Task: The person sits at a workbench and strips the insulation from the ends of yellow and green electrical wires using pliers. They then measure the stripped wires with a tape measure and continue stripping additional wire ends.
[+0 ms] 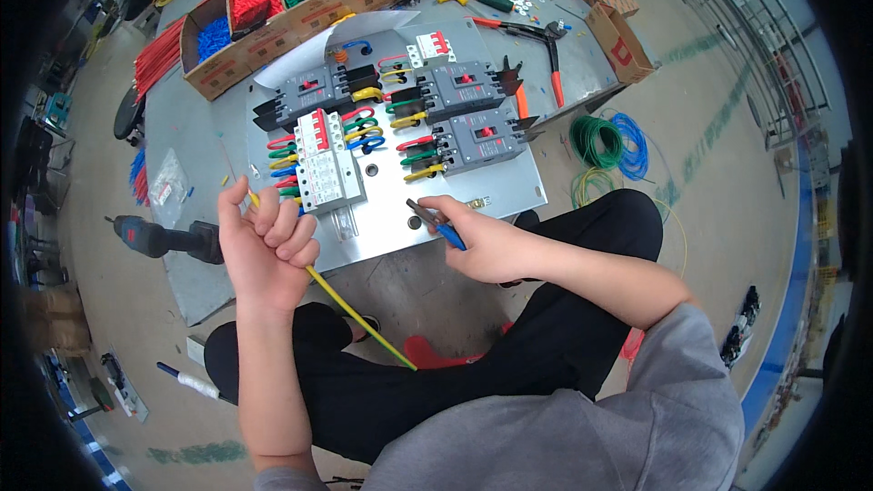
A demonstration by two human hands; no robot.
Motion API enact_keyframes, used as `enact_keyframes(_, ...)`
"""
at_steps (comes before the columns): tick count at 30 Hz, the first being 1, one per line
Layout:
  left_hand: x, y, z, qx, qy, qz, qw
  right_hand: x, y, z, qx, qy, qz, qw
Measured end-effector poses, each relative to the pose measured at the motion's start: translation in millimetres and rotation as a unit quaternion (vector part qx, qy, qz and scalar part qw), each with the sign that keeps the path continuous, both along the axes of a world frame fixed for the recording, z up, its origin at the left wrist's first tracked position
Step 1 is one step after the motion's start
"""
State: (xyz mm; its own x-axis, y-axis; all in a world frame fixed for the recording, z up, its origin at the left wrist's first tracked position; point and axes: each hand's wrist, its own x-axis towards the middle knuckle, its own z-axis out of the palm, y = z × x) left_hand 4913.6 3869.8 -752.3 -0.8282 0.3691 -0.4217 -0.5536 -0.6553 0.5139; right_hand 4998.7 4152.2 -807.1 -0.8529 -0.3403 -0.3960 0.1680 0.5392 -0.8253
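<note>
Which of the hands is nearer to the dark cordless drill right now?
The left. The left hand, gripping a yellow-green wire, is just right of the drill in the picture; the right hand, holding blue-handled pliers, is much farther right.

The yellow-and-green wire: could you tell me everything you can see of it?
The yellow-and-green wire is slim, mostly yellow with green along it, and its covering looks like plastic. The person's left grip closes around it, hiding part; a short yellow bit shows at the top. Below, it slopes nearly straight down to the right, its visible lower end by the black trousers; whether it touches them is unclear.
</note>
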Motion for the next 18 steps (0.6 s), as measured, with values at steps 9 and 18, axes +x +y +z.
enact_keyframes(9, -2, -8, -4, -0.001, 0.026, 0.006, 1.000, -19, -30, -1, 0.056, 0.118, -0.012, 0.991)
enact_keyframes(18, 14, 11, -19, 0.009, -0.037, -0.058, 0.998, -32, -68, -24, 0.128, 0.182, -0.032, 0.974)
